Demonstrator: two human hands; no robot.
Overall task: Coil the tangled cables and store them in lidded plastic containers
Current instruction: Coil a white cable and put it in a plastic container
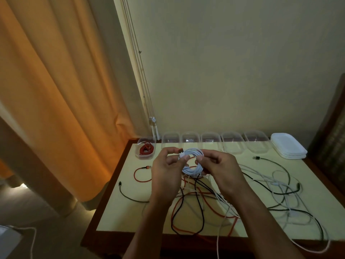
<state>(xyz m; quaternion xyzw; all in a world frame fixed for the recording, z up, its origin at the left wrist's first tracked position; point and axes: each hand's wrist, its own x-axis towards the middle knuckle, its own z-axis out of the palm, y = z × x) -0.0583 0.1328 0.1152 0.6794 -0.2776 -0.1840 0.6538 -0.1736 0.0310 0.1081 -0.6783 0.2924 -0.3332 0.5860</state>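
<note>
At six o'clock loose cables (197, 195) lie tangled, perhaps five. The left hand (168, 169) and right hand (218, 165) pinch one white coil (193, 162) at centre: light, limp, springy, best gripped across its loops. At twelve o'clock, five empty tubs (211, 140); one filled tub (146, 150) at ten; one lid stack (288, 148) at two.
</note>
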